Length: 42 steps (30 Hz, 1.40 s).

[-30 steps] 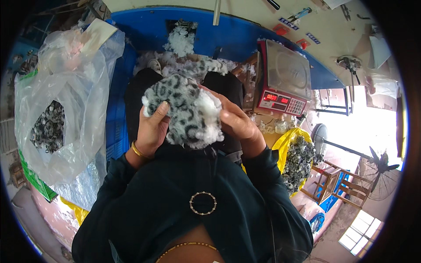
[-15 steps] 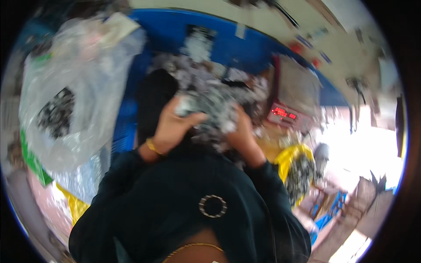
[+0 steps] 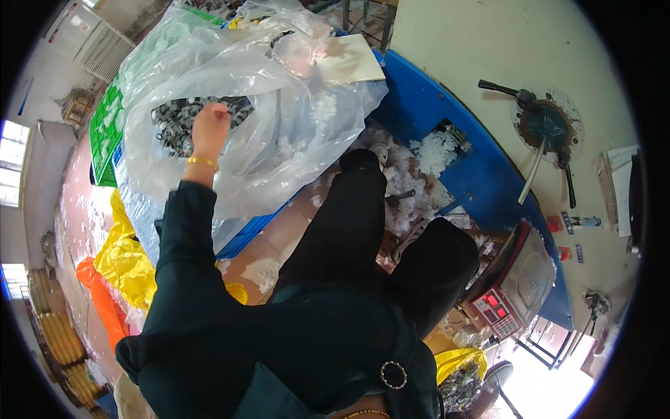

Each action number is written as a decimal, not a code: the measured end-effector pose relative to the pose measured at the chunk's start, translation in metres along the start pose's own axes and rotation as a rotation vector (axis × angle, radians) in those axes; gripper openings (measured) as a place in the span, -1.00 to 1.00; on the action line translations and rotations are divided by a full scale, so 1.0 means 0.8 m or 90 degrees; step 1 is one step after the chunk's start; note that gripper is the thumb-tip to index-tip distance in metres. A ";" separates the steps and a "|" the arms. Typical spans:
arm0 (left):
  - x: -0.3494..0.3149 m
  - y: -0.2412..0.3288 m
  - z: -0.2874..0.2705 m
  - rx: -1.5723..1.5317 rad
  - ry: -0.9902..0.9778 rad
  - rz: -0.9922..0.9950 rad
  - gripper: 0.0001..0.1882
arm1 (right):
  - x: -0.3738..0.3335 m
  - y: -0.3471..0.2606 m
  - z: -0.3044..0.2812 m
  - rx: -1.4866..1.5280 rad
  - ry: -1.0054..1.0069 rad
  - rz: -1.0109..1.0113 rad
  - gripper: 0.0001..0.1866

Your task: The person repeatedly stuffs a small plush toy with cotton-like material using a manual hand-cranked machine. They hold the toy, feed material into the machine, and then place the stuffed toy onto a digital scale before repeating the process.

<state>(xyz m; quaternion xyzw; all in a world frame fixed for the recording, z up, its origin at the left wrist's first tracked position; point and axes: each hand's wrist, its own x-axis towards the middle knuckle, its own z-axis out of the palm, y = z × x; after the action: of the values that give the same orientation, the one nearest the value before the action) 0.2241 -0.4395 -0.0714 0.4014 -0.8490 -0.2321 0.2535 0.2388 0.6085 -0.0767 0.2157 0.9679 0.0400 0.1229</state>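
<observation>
My left hand (image 3: 209, 131), with a yellow bangle at the wrist, reaches over the mouth of a large clear plastic bag (image 3: 269, 178). Its fingers are curled closed; anything inside them is hidden. Right beneath it, in the bag's opening, lies a heap of small grey and black parts (image 3: 174, 120), some of them ring-shaped. My right hand is out of sight.
A blue crate (image 3: 255, 234) supports the bag, with a green crate (image 3: 105, 136) beyond. White scraps (image 3: 401, 181) cover the floor around my feet. At right stand a red weighing scale (image 3: 499, 307), a table (image 3: 447, 42) and a yellow bag of parts (image 3: 447, 363).
My view has swung left toward the clear bag. Both hands were together over a grey-white bundle between my knees; now the left is over the bag and the right has left view.
</observation>
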 end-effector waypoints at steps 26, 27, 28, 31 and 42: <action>-0.215 0.334 0.042 -0.681 -0.763 -0.148 -0.40 | -0.181 -0.700 -0.219 0.408 0.193 -1.123 -0.58; -0.213 0.339 0.050 -0.728 -0.889 -0.208 -0.41 | -0.167 -0.686 -0.218 0.372 0.148 -1.094 -0.53; -0.215 0.348 0.044 -0.657 -0.884 -0.204 -0.37 | -0.152 -0.674 -0.205 0.321 0.146 -1.051 -0.44; -0.218 0.348 0.062 -0.783 -0.983 -0.048 -0.40 | -0.137 -0.643 -0.187 0.311 0.136 -0.946 -0.52; -0.289 0.387 0.116 -0.792 -0.753 0.087 -0.31 | -0.117 -0.641 -0.164 0.682 -0.199 -0.756 -0.57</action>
<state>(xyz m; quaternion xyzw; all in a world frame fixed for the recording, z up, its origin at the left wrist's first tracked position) 0.1191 -0.0606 -0.0131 -0.0492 -0.5821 -0.8105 -0.0433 0.0782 0.1022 0.0041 -0.3009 0.7803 -0.5307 0.1373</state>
